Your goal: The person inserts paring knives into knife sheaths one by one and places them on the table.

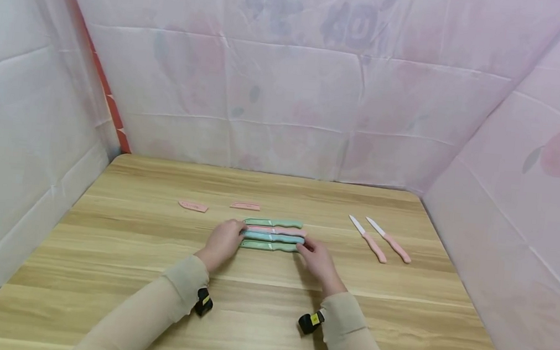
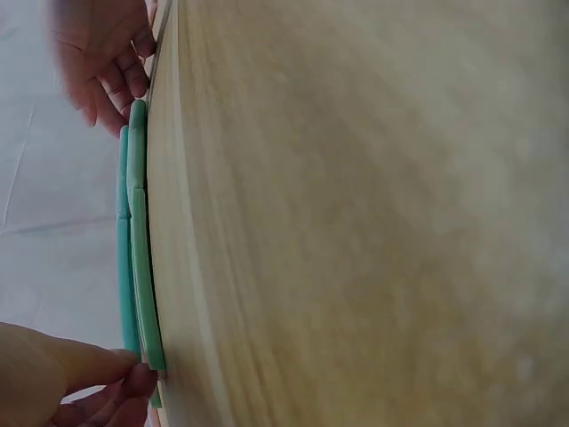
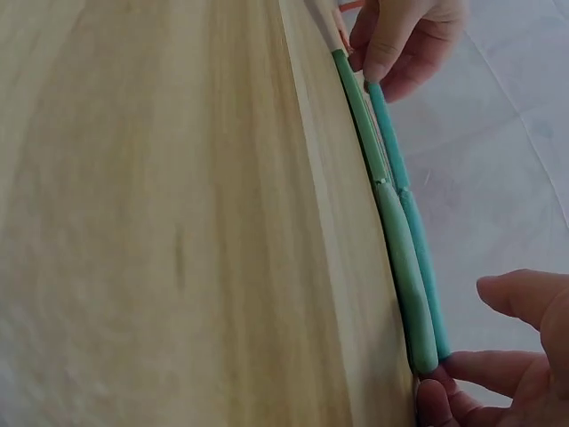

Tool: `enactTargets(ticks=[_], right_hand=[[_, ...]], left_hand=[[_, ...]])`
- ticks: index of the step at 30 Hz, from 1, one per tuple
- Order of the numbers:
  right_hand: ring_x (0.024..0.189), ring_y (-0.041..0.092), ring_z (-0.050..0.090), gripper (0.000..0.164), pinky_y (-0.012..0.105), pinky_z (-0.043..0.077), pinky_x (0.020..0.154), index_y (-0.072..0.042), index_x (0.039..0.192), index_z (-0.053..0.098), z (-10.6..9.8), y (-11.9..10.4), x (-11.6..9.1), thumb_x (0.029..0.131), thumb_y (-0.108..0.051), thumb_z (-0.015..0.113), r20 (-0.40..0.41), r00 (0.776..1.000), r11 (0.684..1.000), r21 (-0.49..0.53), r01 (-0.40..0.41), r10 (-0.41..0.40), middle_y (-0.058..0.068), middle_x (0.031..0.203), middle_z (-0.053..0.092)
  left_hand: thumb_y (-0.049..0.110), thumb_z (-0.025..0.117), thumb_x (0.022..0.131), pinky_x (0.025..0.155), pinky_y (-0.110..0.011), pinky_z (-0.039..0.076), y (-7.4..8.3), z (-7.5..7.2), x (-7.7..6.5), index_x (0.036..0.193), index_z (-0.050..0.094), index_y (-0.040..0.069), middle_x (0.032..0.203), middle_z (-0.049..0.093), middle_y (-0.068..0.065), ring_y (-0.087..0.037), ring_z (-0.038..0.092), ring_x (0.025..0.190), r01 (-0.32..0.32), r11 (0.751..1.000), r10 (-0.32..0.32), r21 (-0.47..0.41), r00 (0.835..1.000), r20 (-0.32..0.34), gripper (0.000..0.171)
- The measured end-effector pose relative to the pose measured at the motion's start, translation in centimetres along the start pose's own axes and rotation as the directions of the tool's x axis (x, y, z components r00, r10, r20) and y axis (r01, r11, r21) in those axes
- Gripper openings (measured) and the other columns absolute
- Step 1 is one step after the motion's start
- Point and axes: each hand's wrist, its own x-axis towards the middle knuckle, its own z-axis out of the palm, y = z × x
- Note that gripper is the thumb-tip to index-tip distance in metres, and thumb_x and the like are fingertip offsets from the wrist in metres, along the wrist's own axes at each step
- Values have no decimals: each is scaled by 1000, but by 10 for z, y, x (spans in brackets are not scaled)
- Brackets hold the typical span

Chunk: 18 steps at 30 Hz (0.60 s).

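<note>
Four sheathed knives lie in a stack of rows, handles to the right: a green knife (image 1: 287, 224) farthest, then a pink knife (image 1: 290, 232), a blue knife (image 1: 281, 238) and a nearer green knife (image 1: 285, 247). At their sheathed ends, my left hand (image 1: 224, 242) pinches the tip of the blue knife (image 2: 124, 285) between thumb and fingers. My right hand (image 1: 319, 262) is at the handle ends; its fingertips touch the blue and nearer green knife (image 3: 404, 258) handles, with the thumb apart. The pink knife is partly hidden by the fingers.
Two bare-bladed knives with pink handles (image 1: 375, 247) (image 1: 397, 248) lie to the right on the wooden table (image 1: 256, 328). Toward the back left lie two pink sheaths (image 1: 193, 206) (image 1: 245, 206). Pale printed cloth walls (image 1: 287, 98) stand around the table.
</note>
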Motion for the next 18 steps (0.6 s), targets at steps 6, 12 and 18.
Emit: enactTargets(ticks=[6, 12, 18], right_hand=[[102, 31, 56, 37, 47, 44, 88, 5, 120, 57, -1, 2, 1, 94, -20, 56, 0, 1000, 993, -118, 27, -28, 20, 111, 61], [103, 32, 55, 36, 47, 44, 89, 5, 117, 57, -9, 2, -1, 94, -22, 55, 45, 999, 993, -114, 16, -11, 21, 111, 59], [120, 41, 44, 51, 51, 35, 99, 8, 136, 37, -42, 13, -3, 97, -24, 48, 48, 995, 990, -118, -76, 82, 27, 130, 46]], left_hand=[[4, 59, 90, 85, -39, 49, -1, 4, 5, 102, 67, 2, 101, 66, -11, -26, 62, 97, -9, 1000, 9, -7, 999, 34, 15], [11, 55, 91, 78, -40, 51, -15, -17, 11, 101, 68, 5, 98, 67, -9, -26, 63, 91, 6, 998, -8, 59, 999, 34, 17], [12, 51, 93, 79, -47, 50, -66, -57, 23, 112, 62, -3, 107, 62, -21, -36, 60, 96, -1, 963, 0, 268, 1000, 5, 26]])
